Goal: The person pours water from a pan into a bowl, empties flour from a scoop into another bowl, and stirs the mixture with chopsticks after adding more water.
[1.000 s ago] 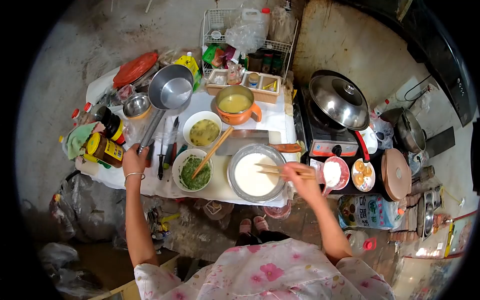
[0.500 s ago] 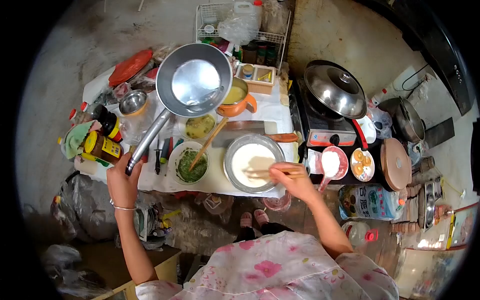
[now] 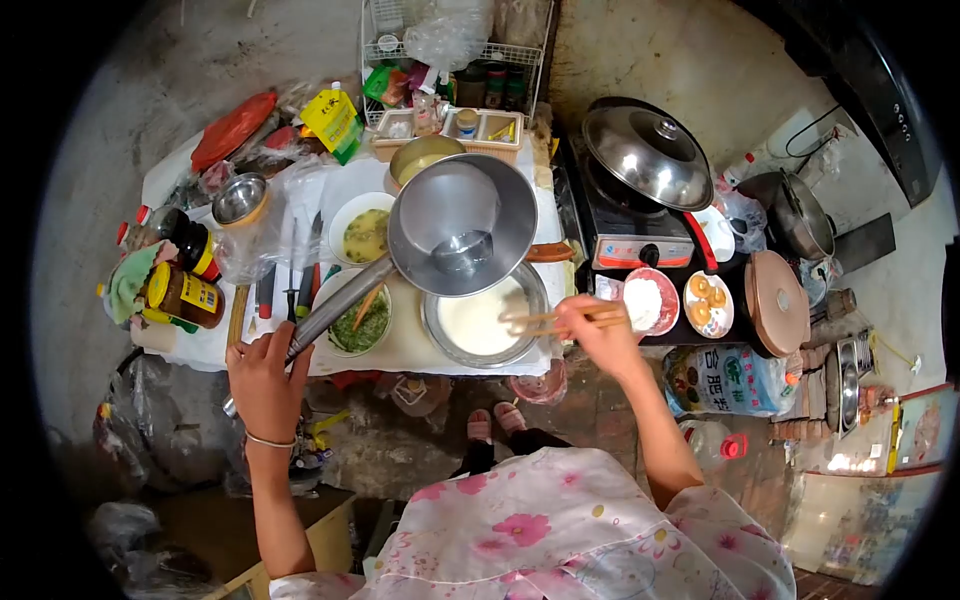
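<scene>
My left hand (image 3: 268, 380) is wrapped round the handle of a grey metal saucepan (image 3: 462, 225), which is held up over the table with some clear liquid inside. Below its right side is a metal bowl (image 3: 540, 305) of white batter (image 3: 480, 325). My right hand (image 3: 598, 330) grips wooden chopsticks (image 3: 535, 322), their tips at the batter. Left of that bowl stands a white bowl of chopped greens (image 3: 362, 322) with other chopsticks in it. Behind are a bowl of yellowish liquid (image 3: 368, 235) and a pot (image 3: 420, 160), partly hidden by the saucepan.
A lidded wok (image 3: 650, 160) sits on a stove (image 3: 645, 250) at the right, its red handle pointing forward. Near it are a pink bowl of white powder (image 3: 648, 300) and a plate of round pieces (image 3: 708, 305). Jars (image 3: 185, 295) crowd the left edge; a knife handle (image 3: 550, 252) lies behind the batter.
The saucepan has moved right and forward from the table's left side to above the batter bowl, carried by my left hand. My right hand keeps the chopsticks at the batter; the view has shifted.
</scene>
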Demonstrator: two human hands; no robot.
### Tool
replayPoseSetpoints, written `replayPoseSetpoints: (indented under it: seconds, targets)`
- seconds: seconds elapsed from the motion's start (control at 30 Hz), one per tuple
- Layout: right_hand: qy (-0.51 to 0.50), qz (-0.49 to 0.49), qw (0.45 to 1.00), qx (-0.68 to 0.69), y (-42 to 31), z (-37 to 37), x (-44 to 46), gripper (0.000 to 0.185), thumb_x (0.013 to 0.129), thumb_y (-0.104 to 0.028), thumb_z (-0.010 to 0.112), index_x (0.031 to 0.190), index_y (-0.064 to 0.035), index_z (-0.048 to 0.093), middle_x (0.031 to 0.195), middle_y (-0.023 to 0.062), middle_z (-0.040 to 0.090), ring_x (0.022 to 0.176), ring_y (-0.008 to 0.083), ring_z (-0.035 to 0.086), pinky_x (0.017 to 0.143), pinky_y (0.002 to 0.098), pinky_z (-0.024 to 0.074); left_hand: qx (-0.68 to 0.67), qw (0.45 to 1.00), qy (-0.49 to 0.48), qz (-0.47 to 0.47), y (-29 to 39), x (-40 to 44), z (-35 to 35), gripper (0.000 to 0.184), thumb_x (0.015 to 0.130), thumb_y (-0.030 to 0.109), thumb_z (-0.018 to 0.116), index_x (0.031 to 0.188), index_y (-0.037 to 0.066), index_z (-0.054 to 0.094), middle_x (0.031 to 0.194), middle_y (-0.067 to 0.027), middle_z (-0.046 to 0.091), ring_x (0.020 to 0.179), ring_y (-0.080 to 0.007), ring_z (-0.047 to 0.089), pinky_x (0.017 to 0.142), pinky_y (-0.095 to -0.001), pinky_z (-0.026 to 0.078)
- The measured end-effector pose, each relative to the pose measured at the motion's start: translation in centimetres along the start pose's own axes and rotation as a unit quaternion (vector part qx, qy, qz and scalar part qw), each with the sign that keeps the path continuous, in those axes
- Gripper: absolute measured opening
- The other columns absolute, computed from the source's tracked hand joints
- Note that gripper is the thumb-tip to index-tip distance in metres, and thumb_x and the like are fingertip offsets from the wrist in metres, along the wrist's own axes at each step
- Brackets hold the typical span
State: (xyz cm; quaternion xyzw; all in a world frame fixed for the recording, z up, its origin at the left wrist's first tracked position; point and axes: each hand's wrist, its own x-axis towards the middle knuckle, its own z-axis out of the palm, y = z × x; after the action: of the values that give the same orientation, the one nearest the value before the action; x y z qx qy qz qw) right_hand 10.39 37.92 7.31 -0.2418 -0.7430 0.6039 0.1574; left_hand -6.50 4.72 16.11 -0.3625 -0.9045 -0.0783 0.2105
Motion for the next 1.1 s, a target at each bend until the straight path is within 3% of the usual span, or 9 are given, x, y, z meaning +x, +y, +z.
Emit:
replayPoseSetpoints:
  seconds: [0.1, 0.2, 0.33, 0.47, 0.63, 0.7, 0.83, 0.93, 1.1]
  targets:
    - [-0.079, -0.104, 0.990, -0.047, -0.5, 2.9, -0.4, 0.020, 0.084, -0.016, 0.056, 0.088, 0.0021, 0.063, 0.074, 0.0063, 0.064, 0.062, 0.0114, 0.059, 0.057, 0.0236, 0.0466, 0.006, 1.000, -0.004, 0.003, 0.1, -0.1, 0.0, 0.030, 0.071, 0.014, 0.068, 0.098, 0.005, 0.058, 0.082, -0.0081, 0.060, 0.067, -0.0261, 0.044, 0.066, -0.0358, 0.036]
    - [0.012, -0.064, 0.998, -0.015, -0.1, 1.4, 0.3, 0.020, 0.086, -0.013, 0.054, 0.090, 0.0051, 0.061, 0.077, 0.0070, 0.064, 0.070, 0.0119, 0.061, 0.060, 0.0234, 0.0496, 0.025, 0.999, 0.019, 0.025, -0.2, -0.3, 0.0, 0.032, 0.071, 0.012, 0.068, 0.100, 0.004, 0.058, 0.082, -0.0080, 0.060, 0.068, -0.0257, 0.045, 0.067, -0.0353, 0.036]
    - [-0.062, 0.007, 0.998, 0.014, 0.0, 0.8, -1.3, 0.019, 0.084, -0.016, 0.057, 0.091, 0.0016, 0.062, 0.071, 0.0075, 0.063, 0.061, 0.0100, 0.059, 0.056, 0.0229, 0.0464, 0.038, 0.997, 0.054, 0.051, 0.1, 0.2, -0.5, 0.029, 0.072, 0.013, 0.067, 0.097, 0.003, 0.056, 0.076, -0.0082, 0.058, 0.065, -0.0242, 0.050, 0.069, -0.0347, 0.034]
    - [0.019, -0.084, 0.996, 0.013, 1.1, 2.3, 0.1, 0.020, 0.084, -0.016, 0.057, 0.091, 0.0020, 0.063, 0.075, 0.0086, 0.064, 0.063, 0.0107, 0.060, 0.057, 0.0226, 0.0475, 0.047, 0.996, 0.053, 0.050, -0.7, -0.1, -0.6, 0.035, 0.070, 0.012, 0.069, 0.102, 0.003, 0.057, 0.083, -0.0088, 0.060, 0.070, -0.0230, 0.050, 0.069, -0.0339, 0.035]
    - [-0.045, 0.065, 0.996, 0.039, 0.2, 1.0, -1.2, 0.021, 0.085, -0.015, 0.055, 0.092, 0.0034, 0.062, 0.076, 0.0083, 0.064, 0.065, 0.0121, 0.061, 0.058, 0.0225, 0.0482, 0.050, 0.992, 0.090, 0.066, -1.0, 0.0, -0.5, 0.033, 0.070, 0.012, 0.067, 0.100, 0.003, 0.056, 0.081, -0.0086, 0.057, 0.071, -0.0247, 0.049, 0.071, -0.0354, 0.034]
    - [-0.047, -0.087, 0.995, -0.021, 1.3, 2.9, -0.2, 0.021, 0.085, -0.015, 0.055, 0.090, 0.0039, 0.062, 0.074, 0.0078, 0.064, 0.063, 0.0121, 0.061, 0.056, 0.0231, 0.0484, 0.052, 0.993, 0.087, 0.067, -0.8, 0.1, -0.7, 0.033, 0.070, 0.012, 0.067, 0.100, 0.003, 0.056, 0.082, -0.0087, 0.057, 0.071, -0.0245, 0.049, 0.071, -0.0355, 0.034]
    - [0.002, 0.008, 1.000, 0.020, -0.2, 0.0, -0.6, 0.017, 0.085, -0.010, 0.055, 0.089, 0.0046, 0.061, 0.077, 0.0075, 0.063, 0.066, 0.0121, 0.060, 0.058, 0.0229, 0.0489, 0.050, 0.993, 0.077, 0.070, -0.9, 0.1, -0.9, 0.033, 0.070, 0.012, 0.066, 0.100, 0.002, 0.056, 0.084, -0.0088, 0.057, 0.072, -0.0242, 0.050, 0.071, -0.0355, 0.034]
    - [-0.087, -0.034, 0.995, -0.023, -0.1, 1.9, -1.1, 0.017, 0.084, -0.011, 0.056, 0.088, 0.0043, 0.062, 0.078, 0.0076, 0.064, 0.067, 0.0121, 0.060, 0.059, 0.0241, 0.0489, 0.048, 0.993, 0.083, 0.072, -0.7, 0.4, -1.0, 0.032, 0.071, 0.011, 0.066, 0.099, 0.002, 0.056, 0.083, -0.0088, 0.058, 0.072, -0.0240, 0.050, 0.070, -0.0356, 0.034]
    - [0.011, -0.043, 0.996, -0.074, -1.1, -0.1, -0.2, 0.016, 0.081, -0.015, 0.060, 0.085, -0.0003, 0.064, 0.079, 0.0090, 0.065, 0.075, 0.0158, 0.060, 0.070, 0.0279, 0.0463, 0.031, 0.996, 0.076, 0.034, -1.1, 0.3, -0.8, 0.033, 0.069, 0.012, 0.069, 0.099, 0.002, 0.058, 0.081, -0.0082, 0.059, 0.070, -0.0237, 0.049, 0.068, -0.0345, 0.035]
